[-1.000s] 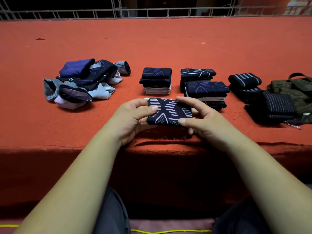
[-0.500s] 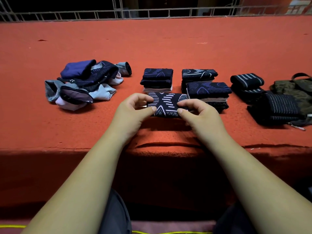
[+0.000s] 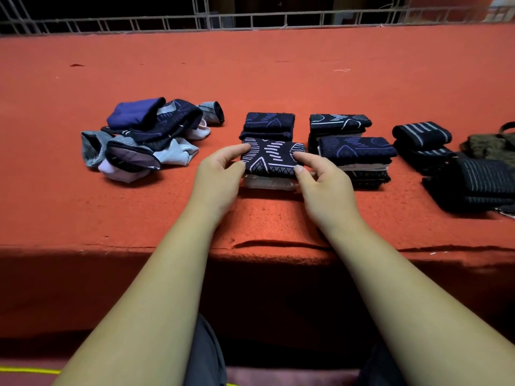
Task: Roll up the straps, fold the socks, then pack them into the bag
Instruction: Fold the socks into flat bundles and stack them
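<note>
Carpet of orange-red under folded socks, metal railing behind

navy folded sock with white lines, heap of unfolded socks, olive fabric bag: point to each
navy folded sock with white lines (image 3: 271,160), head view, top face
heap of unfolded socks (image 3: 156,126), head view, middle
olive fabric bag (image 3: 490,147), head view, its side

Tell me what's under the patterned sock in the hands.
A pale fabric layer shows below the patterned sock's near edge, on the red table. Whether it belongs to that sock, or anything else lies beneath, is covered by sock and fingers.
</note>
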### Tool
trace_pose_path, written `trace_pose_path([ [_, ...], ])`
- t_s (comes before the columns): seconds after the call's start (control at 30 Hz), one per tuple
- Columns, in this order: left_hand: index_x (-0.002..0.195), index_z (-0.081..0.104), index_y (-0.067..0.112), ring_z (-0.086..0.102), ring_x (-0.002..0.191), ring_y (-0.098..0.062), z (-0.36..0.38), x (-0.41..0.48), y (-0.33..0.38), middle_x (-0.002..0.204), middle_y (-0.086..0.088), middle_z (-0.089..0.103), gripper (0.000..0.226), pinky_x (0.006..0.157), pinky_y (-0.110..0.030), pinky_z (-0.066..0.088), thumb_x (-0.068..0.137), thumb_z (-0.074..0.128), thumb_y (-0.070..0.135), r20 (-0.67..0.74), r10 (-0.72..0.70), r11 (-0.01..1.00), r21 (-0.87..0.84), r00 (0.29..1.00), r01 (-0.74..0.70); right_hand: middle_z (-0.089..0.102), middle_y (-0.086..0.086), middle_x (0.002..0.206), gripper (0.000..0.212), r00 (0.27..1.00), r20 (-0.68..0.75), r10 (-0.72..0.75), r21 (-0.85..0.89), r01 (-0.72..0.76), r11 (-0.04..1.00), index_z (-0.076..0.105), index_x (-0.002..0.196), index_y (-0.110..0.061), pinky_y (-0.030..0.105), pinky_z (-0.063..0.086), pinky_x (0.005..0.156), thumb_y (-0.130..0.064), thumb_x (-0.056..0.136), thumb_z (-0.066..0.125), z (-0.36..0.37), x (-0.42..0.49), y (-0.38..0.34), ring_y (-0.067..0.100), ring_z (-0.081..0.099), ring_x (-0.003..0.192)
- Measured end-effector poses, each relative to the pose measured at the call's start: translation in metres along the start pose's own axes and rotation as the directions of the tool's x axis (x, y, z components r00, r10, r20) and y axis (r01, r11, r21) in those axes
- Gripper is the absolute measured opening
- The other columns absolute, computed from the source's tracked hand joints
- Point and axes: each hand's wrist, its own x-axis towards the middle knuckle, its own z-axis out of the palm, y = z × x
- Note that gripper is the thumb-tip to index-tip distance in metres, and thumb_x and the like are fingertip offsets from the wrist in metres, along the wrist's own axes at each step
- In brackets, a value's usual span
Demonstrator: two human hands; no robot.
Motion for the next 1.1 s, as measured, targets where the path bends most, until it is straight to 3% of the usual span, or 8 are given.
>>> trace_pose_path([
  [0.13, 0.132, 0.075, 0.023, 0.066, 0.108, 0.003, 0.002, 0.001, -0.005, 0.12, 0.016, 0.074, 0.042, 0.099, -0.011, 0.045, 0.097, 0.058, 0.007, 0.014, 0.012, 0.986, 0.164, 1.0, -0.014, 0.069, -0.003, 0.135, 0.033, 0.999, 0.043, 0.028, -0.064, -0.025, 0.998, 0.071, 0.138, -0.021, 0.014, 0.038, 0.103, -0.02, 0.107, 0.061, 0.007, 0.003, 0.003, 0.011, 0.063, 0.122],
  [0.33, 0.137, 0.071, 0.018, 0.059, 0.124, -0.005, 0.004, 0.002, -0.016, 0.137, 0.003, 0.07, 0.037, 0.098, -0.007, 0.032, 0.105, 0.055, 0.008, 0.066, 0.004, 0.942, 0.336, 0.998, -0.026, 0.067, 0.004, 0.136, 0.033, 0.994, 0.1, 0.052, -0.181, -0.034, 0.983, 0.069, 0.139, -0.019, 0.013, 0.032, 0.103, -0.019, 0.108, 0.058, 0.015, 0.006, 0.008, 0.02, 0.061, 0.128],
  [0.5, 0.137, 0.07, 0.022, 0.062, 0.126, -0.013, 0.004, 0.002, -0.019, 0.137, 0.003, 0.071, 0.035, 0.101, -0.013, 0.036, 0.105, 0.058, 0.012, 0.077, 0.002, 0.924, 0.381, 0.997, -0.032, 0.066, 0.005, 0.133, 0.034, 0.993, 0.1, 0.055, -0.222, -0.032, 0.975, 0.069, 0.14, -0.02, 0.015, 0.031, 0.101, -0.02, 0.109, 0.055, 0.016, 0.006, 0.009, 0.022, 0.061, 0.126],
  [0.67, 0.122, 0.072, 0.021, 0.065, 0.112, -0.011, 0.002, 0.002, -0.02, 0.122, 0.005, 0.073, 0.022, 0.1, -0.025, 0.044, 0.1, 0.07, 0.022, -0.055, -0.003, 0.942, 0.335, 0.998, 0.021, 0.067, 0.006, 0.132, 0.033, 0.994, 0.082, 0.074, -0.216, -0.054, 0.975, 0.07, 0.139, -0.019, 0.016, 0.032, 0.1, -0.021, 0.109, 0.055, 0.015, 0.006, 0.009, 0.023, 0.062, 0.126],
  [0.83, 0.113, 0.077, 0.024, 0.069, 0.107, -0.011, 0.002, 0.004, -0.025, 0.11, 0.008, 0.076, 0.015, 0.104, -0.033, 0.05, 0.099, 0.07, 0.023, -0.025, -0.017, 0.945, 0.327, 1.0, 0.024, 0.066, 0.007, 0.132, 0.035, 0.992, 0.093, 0.09, -0.221, -0.067, 0.973, 0.07, 0.139, -0.021, 0.023, 0.037, 0.105, -0.025, 0.109, 0.054, 0.014, 0.006, 0.008, 0.024, 0.061, 0.125],
  [1.1, 0.114, 0.078, 0.02, 0.071, 0.106, -0.011, 0.002, 0.005, -0.024, 0.109, 0.007, 0.078, 0.017, 0.107, -0.037, 0.052, 0.098, 0.072, 0.022, -0.014, -0.064, 0.958, 0.28, 0.998, 0.066, 0.066, 0.007, 0.134, 0.035, 0.986, 0.106, 0.126, -0.22, -0.1, 0.97, 0.072, 0.137, -0.022, 0.024, 0.038, 0.107, -0.025, 0.107, 0.054, 0.016, 0.008, 0.008, 0.024, 0.061, 0.126],
])
